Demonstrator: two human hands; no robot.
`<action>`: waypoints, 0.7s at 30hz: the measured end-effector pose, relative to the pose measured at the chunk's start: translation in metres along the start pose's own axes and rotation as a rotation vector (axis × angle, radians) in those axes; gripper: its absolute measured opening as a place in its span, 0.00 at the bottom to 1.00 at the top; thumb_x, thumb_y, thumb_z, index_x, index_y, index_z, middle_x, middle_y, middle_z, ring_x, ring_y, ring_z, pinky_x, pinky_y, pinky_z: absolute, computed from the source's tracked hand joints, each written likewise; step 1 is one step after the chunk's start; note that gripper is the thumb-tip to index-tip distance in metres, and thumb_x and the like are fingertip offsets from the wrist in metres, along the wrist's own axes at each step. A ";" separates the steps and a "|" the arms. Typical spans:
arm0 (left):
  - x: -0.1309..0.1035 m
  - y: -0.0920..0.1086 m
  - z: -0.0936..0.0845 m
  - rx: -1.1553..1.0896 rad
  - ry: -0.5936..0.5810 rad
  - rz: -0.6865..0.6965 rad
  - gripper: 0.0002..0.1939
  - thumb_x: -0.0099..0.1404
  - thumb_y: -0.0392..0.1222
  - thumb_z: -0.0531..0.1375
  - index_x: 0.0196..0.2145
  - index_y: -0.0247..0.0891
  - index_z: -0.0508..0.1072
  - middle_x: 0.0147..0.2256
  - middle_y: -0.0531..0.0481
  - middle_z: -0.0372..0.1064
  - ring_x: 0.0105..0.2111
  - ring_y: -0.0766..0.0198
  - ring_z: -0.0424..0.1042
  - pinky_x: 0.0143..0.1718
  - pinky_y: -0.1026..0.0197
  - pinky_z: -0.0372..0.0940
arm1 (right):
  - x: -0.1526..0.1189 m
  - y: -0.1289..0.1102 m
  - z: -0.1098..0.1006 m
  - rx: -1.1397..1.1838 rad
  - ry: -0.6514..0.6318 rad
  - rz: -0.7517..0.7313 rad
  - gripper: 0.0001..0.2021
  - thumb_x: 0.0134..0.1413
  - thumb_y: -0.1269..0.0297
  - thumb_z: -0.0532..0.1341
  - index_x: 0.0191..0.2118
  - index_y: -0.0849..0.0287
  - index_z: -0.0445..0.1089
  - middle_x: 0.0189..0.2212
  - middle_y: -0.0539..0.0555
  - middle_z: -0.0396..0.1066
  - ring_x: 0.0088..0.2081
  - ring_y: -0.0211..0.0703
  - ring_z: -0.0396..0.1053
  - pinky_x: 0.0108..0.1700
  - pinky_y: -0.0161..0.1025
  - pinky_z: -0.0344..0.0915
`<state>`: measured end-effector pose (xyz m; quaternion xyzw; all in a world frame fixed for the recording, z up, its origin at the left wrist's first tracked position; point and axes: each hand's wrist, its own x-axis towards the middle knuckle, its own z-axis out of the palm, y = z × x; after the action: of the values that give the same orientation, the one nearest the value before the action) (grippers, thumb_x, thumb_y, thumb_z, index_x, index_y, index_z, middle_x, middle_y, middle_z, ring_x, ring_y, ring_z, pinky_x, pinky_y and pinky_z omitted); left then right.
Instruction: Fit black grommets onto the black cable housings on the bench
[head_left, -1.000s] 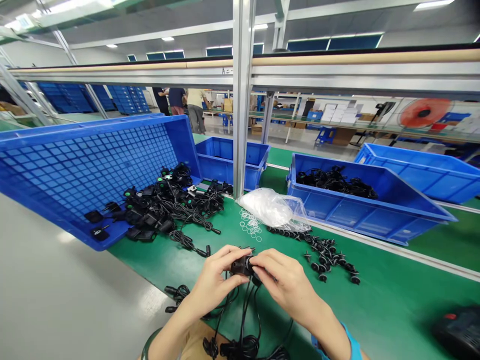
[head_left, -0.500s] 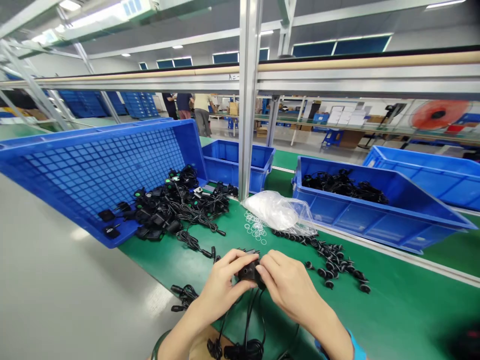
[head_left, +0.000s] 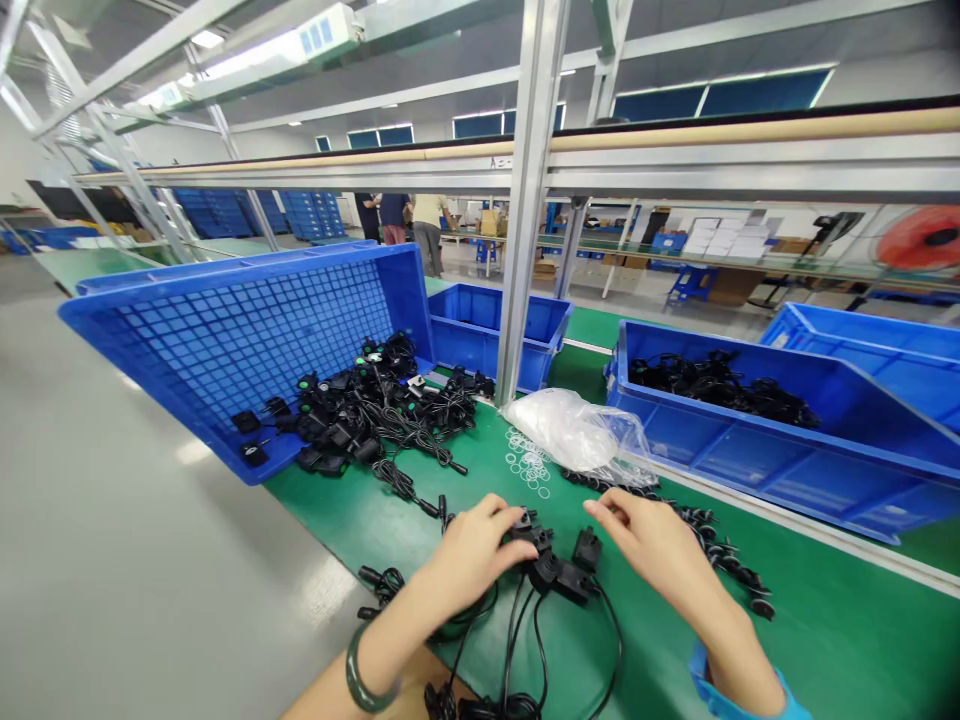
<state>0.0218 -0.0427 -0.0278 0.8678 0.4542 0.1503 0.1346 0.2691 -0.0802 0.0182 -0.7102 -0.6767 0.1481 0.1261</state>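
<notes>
Where both hands work over the bench [head_left: 840, 640], the crate [head_left: 262, 320] stands tilted beyond and to the left of the left fingers, with a heap [head_left: 360, 420] of cabled parts spilling toward them. One bin [head_left: 750, 470] lies beyond and to the right of the right fingers. A clear bag [head_left: 562, 425] rests beyond the fingers.

The left hand [head_left: 469, 550] is at the cluster of black units [head_left: 574, 582]: thumb and forefinger stand apart, fingertips at its near-left edge. Whether they clamp a unit or only rest on it cannot be told. The right hand [head_left: 656, 545] is clear of the cluster, its fingers loosely curled, thumb extended, nothing visible in the grasp. One lone unit [head_left: 587, 550] sits just on the wearer's side of the right fingertips.

Cables [head_left: 619, 640] run from the units toward the wearer, below both sets of fingers. Small knobs [head_left: 761, 607] lie beyond and right of the right fingers, partly hidden. White rings [head_left: 534, 465] lie beyond the left fingertips.

Step in hand, as judged: positioning the units by the left fingers. Any right-hand pickup calls for spreading thumb and forefinger, aligning them with one item, and keeping the cables free.
</notes>
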 end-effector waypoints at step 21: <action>-0.014 -0.146 -0.096 0.032 -0.172 -0.283 0.08 0.59 0.40 0.58 0.34 0.42 0.77 0.27 0.55 0.79 0.30 0.59 0.78 0.33 0.66 0.66 | 0.028 0.078 0.020 -0.379 -0.311 0.253 0.07 0.52 0.76 0.63 0.37 0.61 0.73 0.39 0.61 0.77 0.41 0.55 0.76 0.35 0.42 0.63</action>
<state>-0.1316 0.0354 0.0040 0.8069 0.5609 0.0481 0.1790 0.3346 -0.0564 -0.0313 -0.7686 -0.6095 0.1404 -0.1339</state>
